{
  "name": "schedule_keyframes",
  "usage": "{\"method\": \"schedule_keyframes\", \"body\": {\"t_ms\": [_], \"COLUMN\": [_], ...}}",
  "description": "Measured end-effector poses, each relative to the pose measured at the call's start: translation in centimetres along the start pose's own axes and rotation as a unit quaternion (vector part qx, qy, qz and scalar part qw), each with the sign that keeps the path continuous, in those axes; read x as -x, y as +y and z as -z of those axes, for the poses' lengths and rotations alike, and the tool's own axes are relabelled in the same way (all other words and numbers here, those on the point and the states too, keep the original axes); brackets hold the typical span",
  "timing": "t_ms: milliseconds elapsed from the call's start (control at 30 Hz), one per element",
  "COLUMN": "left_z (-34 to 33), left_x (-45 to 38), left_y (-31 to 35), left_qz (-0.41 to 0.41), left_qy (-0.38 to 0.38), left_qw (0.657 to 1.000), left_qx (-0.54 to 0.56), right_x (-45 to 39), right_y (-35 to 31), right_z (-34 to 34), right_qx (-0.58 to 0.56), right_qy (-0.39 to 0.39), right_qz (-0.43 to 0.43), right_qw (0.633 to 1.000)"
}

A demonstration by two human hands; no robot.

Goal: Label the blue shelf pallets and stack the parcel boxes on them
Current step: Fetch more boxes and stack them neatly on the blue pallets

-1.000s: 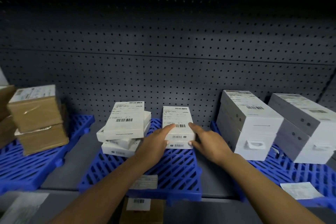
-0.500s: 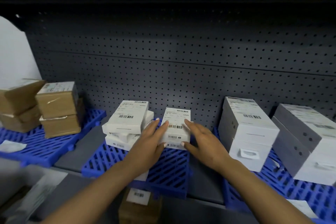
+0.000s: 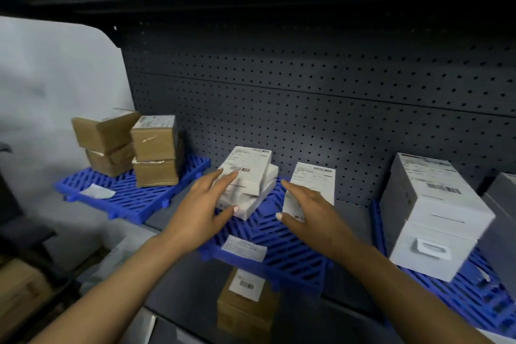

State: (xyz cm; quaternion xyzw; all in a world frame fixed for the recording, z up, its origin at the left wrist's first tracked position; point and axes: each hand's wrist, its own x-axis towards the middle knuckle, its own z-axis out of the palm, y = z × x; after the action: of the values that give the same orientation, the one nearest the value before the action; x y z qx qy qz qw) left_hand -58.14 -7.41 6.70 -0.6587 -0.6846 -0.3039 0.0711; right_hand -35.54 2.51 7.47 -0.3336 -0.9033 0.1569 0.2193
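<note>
White cardboard parcel box (image 3: 310, 190) stands near the back edge of the middle pallet (image 3: 282, 248), looking light and stiff. Right hand (image 3: 307, 212) touches its left side; left hand (image 3: 203, 209) rests spread on the neighbouring stack (image 3: 247, 181); grasping both long sides seems best.

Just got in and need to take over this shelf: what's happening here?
A person is arranging white parcel boxes on the middle blue pallet. The left hand rests open against the stack of white boxes; the right hand touches the single white box beside it. A paper label lies on the pallet's front. Brown boxes sit on the left pallet.
</note>
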Motion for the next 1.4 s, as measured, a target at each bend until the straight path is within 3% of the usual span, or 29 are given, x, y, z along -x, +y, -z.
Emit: {"method": "schedule_keyframes", "body": {"t_ms": [267,433,933,1100,1400], "left_z": [-1.6,-2.6,-3.6,-3.5,-3.6], "left_x": [-3.2,-5.0,-6.4,-6.0,-6.0], "left_y": [-8.0,-10.5,-12.7,-12.6,-12.3], "left_qz": [0.021,-0.056,-0.088,-0.098,-0.087], "left_qy": [-0.079,-0.094,-0.043,-0.09,-0.098], "left_qw": [0.997,0.993,0.979,0.968,0.969], "left_qx": [0.015,0.053,0.177,0.214,0.21], "right_x": [-3.9,-5.8,-6.6,-6.4,-6.3], "right_y": [-2.6,-4.2,-6.9,-7.0,-6.5], "right_z": [-2.8,-4.7,-7.6,-7.6,-8.5], "right_qx": [0.029,0.026,0.15,0.101,0.071], "right_qy": [0.004,0.018,0.058,0.063,0.046], "right_qz": [-0.041,-0.086,-0.139,-0.176,-0.178], "right_qw": [0.999,0.996,0.977,0.977,0.98]}}
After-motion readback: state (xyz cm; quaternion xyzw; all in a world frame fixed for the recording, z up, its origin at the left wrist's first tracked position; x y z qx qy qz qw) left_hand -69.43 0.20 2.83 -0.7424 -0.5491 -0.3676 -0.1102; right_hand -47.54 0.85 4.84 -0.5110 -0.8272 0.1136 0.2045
